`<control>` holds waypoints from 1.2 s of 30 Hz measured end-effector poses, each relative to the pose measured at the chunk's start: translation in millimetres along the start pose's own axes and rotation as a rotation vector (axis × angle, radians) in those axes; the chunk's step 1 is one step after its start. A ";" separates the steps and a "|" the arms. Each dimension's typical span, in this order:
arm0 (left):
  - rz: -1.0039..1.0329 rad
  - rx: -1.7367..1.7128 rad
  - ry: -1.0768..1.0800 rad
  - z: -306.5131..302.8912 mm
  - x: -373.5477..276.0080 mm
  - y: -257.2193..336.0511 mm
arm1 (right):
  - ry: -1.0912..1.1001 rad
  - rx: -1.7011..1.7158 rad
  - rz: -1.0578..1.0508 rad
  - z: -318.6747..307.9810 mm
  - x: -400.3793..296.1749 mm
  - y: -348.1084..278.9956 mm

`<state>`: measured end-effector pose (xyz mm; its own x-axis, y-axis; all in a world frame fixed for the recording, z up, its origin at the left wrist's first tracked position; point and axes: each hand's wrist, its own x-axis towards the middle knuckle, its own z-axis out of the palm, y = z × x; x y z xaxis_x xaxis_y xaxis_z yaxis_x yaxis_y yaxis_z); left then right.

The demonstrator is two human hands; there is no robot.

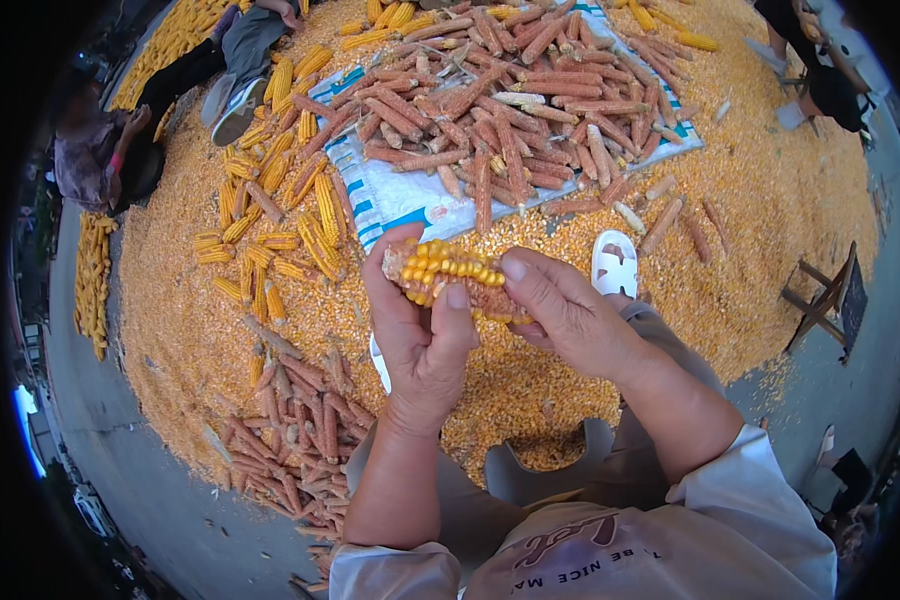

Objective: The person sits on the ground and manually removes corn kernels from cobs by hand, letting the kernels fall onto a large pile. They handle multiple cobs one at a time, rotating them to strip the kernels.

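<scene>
A partly shelled corn cob [450,270] is held level between my two hands, above the loose kernels. Rows of yellow kernels still cover its upper side, while bare reddish cob shows along the middle. My left hand [424,322] grips the pale left end, its thumb pressed against the lower kernels. At the other end my right hand [562,311] has its thumb on top and its fingers beneath, hiding the tip. Shelled corn kernels [525,382] spread over the ground below both hands.
Bare cobs [525,112] are heaped on a white-and-blue woven sheet [390,191]. Unshelled ears [319,244] lie left, with more bare cobs [300,435] below. A folding stool [829,304] stands right. One person [90,150] sits left; another person's legs [802,82] show upper right.
</scene>
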<state>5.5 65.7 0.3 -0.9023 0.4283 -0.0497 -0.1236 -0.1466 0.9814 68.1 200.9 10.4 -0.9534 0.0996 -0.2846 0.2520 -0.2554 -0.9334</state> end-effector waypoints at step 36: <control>-0.203 0.013 -0.201 -8.9 8.9 4.6 | -0.023 -0.094 -0.205 -28.4 11.2 -2.5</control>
<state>-6.7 60.9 2.7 -0.7597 0.6157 -0.2090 -0.2869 -0.0291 0.9575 61.5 230.0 3.3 -0.9895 0.1181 -0.0831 0.0660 -0.1415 -0.9877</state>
